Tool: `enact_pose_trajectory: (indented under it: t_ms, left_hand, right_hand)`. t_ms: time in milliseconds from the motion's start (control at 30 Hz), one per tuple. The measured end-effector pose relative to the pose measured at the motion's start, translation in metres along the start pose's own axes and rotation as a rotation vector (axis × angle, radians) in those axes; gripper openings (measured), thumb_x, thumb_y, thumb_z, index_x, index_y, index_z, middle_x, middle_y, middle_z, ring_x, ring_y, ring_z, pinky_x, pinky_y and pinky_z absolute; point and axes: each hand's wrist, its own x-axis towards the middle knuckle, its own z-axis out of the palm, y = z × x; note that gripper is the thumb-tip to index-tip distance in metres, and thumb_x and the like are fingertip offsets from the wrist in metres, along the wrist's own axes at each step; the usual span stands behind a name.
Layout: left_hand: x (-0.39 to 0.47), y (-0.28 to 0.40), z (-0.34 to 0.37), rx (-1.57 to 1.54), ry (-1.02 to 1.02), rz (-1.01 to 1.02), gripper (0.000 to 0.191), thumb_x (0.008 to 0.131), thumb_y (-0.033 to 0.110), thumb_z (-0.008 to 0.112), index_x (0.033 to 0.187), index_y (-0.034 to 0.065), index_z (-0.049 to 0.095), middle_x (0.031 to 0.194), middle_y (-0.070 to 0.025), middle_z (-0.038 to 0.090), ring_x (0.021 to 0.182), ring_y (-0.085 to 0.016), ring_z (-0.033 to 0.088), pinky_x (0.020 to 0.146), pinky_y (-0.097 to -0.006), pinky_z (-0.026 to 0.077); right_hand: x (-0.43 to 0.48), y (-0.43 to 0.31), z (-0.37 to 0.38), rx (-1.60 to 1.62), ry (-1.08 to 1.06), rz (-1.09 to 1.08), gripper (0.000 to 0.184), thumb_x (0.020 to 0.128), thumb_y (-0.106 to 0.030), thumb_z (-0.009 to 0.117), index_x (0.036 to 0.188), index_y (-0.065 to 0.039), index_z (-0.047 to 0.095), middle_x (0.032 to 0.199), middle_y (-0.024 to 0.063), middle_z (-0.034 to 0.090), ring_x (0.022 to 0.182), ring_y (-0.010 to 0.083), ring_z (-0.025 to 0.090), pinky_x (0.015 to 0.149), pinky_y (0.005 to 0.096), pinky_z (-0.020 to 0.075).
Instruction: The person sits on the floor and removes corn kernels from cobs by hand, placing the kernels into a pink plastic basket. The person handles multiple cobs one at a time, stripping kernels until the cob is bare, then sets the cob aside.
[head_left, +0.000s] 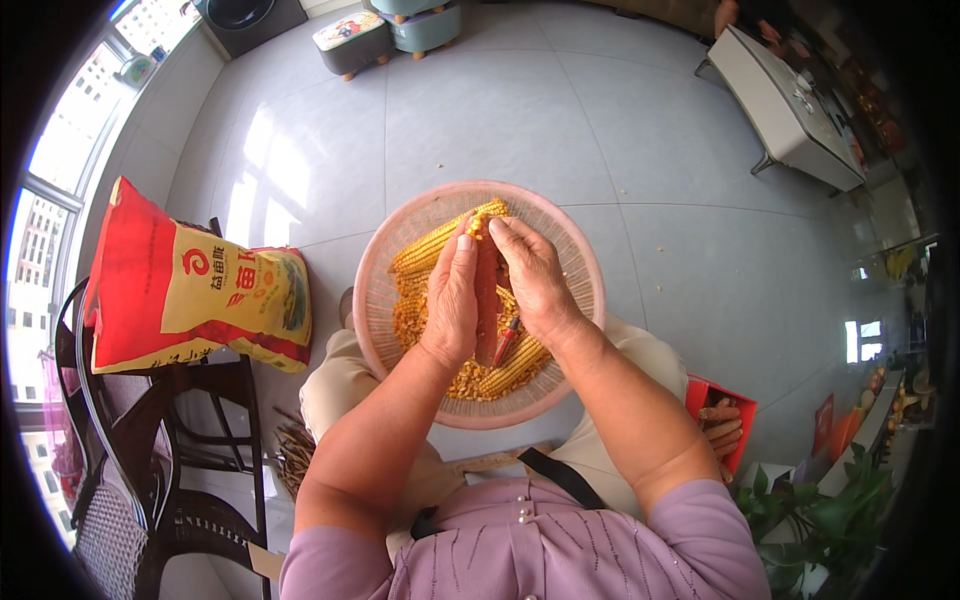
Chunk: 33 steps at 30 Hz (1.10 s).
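Between my two hands is a mostly bare, reddish corn cob (487, 300), with some yellow kernels left at its far end. My left hand (452, 296) grips the cob from the left. On the other side, my right hand (531, 274) holds it near the kernels with thumb and fingers. Beneath them a pink plastic basket (365, 300) rests at my lap. It contains loose corn kernels (469, 384) and unshelled ears, one ear of corn (431, 247) at the far left side and another ear (517, 369) at the near right. A red and black hand tool (508, 337) lies under the cob, partly hidden.
A full red and yellow sack (202, 285) sits on a dark chair (172, 450) to my left. Bare cobs fill a red box (697, 394) on my right, near a leafy plant (817, 510). Farther off are stools (350, 41) and a low table (780, 112). Stray kernels (660, 288) dot the tiles.
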Motion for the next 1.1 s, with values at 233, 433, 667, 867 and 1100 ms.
enact_pose_trajectory:
  t_ms: [233,433,667,867,1100]
  left_hand:
    - [0.001,0.001,-0.004,-0.115,-0.031,0.013,0.051,0.108,0.032,0.04,0.151,0.0036,0.036,0.138,-0.0098,0.052,0.123,-0.015,0.051,0.103,-0.0286,0.044]
    - [0.0,0.005,-0.002,-0.128,0.015,-0.128,0.051,0.108,0.028,0.042,0.152,0.0026,0.033,0.139,-0.0105,0.051,0.125,-0.016,0.051,0.105,-0.0284,0.044]
    - [0.002,-0.009,-0.001,-0.137,-0.009,-0.017,0.052,0.108,0.023,0.044,0.152,-0.0002,0.03,0.141,-0.0125,0.05,0.127,-0.017,0.049,0.106,-0.0285,0.043]
    - [0.007,-0.021,-0.006,-0.071,-0.038,0.062,0.05,0.107,0.023,0.045,0.15,-0.0006,0.034,0.141,-0.0131,0.05,0.127,-0.017,0.049,0.107,-0.0289,0.042]
    - [0.009,-0.023,-0.006,-0.083,-0.012,0.103,0.049,0.107,0.024,0.045,0.149,-0.0003,0.036,0.135,-0.0107,0.055,0.12,-0.015,0.054,0.101,-0.0273,0.046]
  right_hand:
    - [0.002,0.0,0.001,-0.154,-0.037,-0.077,0.028,0.102,-0.022,0.056,0.12,-0.001,0.063,0.111,0.0022,0.065,0.103,0.008,0.059,0.092,0.024,0.0477]
    - [0.001,0.0,-0.002,-0.271,-0.04,-0.112,0.029,0.103,-0.019,0.054,0.122,0.001,0.062,0.11,0.0032,0.065,0.102,0.0082,0.058,0.091,0.0241,0.0477]
    - [0.0,0.004,-0.006,-0.508,0.018,-0.126,0.027,0.103,-0.015,0.048,0.118,0.002,0.062,0.101,0.0023,0.064,0.091,0.0071,0.058,0.081,0.0251,0.05]
    - [0.0,0.008,-0.008,-0.598,0.069,-0.155,0.027,0.102,-0.014,0.045,0.116,0.002,0.062,0.097,0.0019,0.063,0.088,0.0072,0.057,0.077,0.0256,0.0501]
    - [0.0,0.004,-0.003,-0.128,0.019,-0.098,0.029,0.104,-0.023,0.047,0.116,-0.002,0.063,0.099,0.0017,0.063,0.089,0.0099,0.06,0.079,0.026,0.0531]
